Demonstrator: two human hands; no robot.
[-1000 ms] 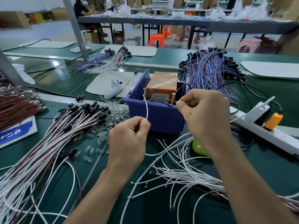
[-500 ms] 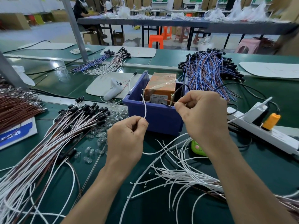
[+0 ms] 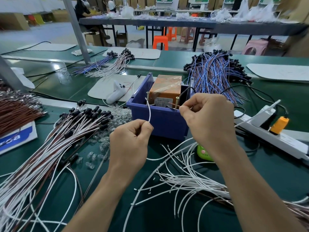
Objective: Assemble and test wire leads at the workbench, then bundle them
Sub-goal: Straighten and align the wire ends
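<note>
Near blue bin (image 3: 160, 121): left hand (image 3: 130, 144) pinches upright white wire (image 3: 149, 111); right hand (image 3: 209, 119) pinches brown wire (image 3: 174, 104).

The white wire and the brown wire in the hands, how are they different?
The white wire is white; the brown wire is coppery brown. The white wire rises in a long curve from the left hand up to the left screw; the brown wire shows only a short stub poking sideways from the right hand toward the right screw. Both are pinched between fingertips, and both screws stand at the rim of the blue bin.
</note>
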